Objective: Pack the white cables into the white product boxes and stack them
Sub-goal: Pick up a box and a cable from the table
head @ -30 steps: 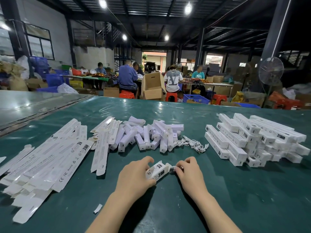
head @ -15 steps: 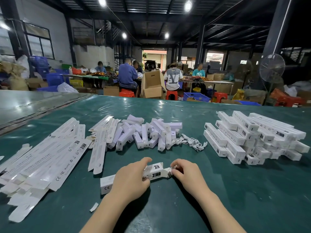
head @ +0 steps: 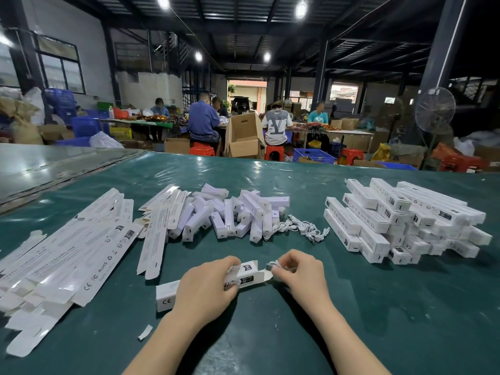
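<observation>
Left hand (head: 205,290) grips a white product box (head: 243,276), fingers curled over its top and holding it down flat on the green table (head: 270,336). The box lies lengthwise left to right, its closed CE-marked end sticking out past the wrist and its open flap end facing right. Right hand (head: 300,274) pinches a small bundled white cable (head: 272,266) between thumb and curled fingertips, right at the box's open mouth. The cable is blurred, so I cannot tell whether any of it is inside yet. More loose cables (head: 305,228) lie in a tangle further back, between the middle pile and the right stack. The middle pile of white bars (head: 238,212) is jumbled and criss-crossed. On the right, a stack of boxes (head: 400,220) sits closed, several layers high, in rough rows. On the left, flat cartons (head: 67,255) lie unfolded, fanned out and overlapping, with a few more leaning against the bar pile. A paper scrap (head: 145,332) lies near the left forearm. In the background, people (head: 204,123) sit at work tables, with an open cardboard carton (head: 243,136) on the floor and a standing fan (head: 435,109) at far right.
</observation>
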